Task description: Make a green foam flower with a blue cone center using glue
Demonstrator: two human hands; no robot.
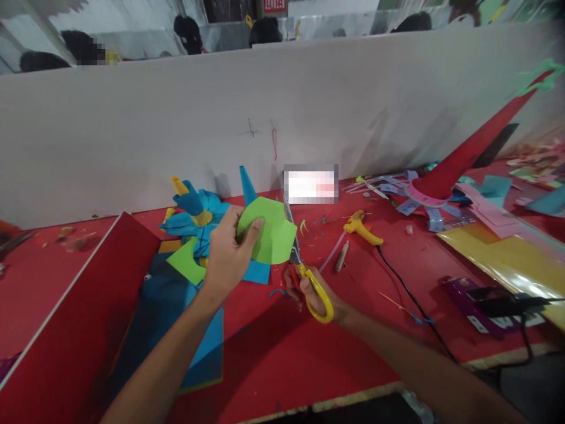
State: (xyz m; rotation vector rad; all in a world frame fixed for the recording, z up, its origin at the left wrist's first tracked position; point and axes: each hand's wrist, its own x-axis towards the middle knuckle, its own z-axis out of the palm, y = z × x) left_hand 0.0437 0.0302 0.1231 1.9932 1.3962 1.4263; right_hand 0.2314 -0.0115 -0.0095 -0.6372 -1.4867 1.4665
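My left hand [233, 241] pinches a lime-green sheet [271, 235] with a rounded outline, thumb on top and fingers behind. In my right hand [324, 294] are scissors [316, 294] with yellow and red handles, their blades pointing away from me along the sheet's right edge. Whether the blades are apart is hard to make out. Left of my left hand lies a green offcut [189, 262] with a curved notch. Behind that hand sits a blue flower-like piece [198, 215] with yellow parts, and a blue cone [248, 185] stands just beyond the green sheet.
A yellow glue gun [364, 228] with a cord lies to the right. Farther right are a red cone [477, 141], gold sheets [489, 253] and a purple box [479, 303]. A red divider [83, 288] stands left, beside blue sheets [205, 347]. A white partition [176, 118] runs behind.
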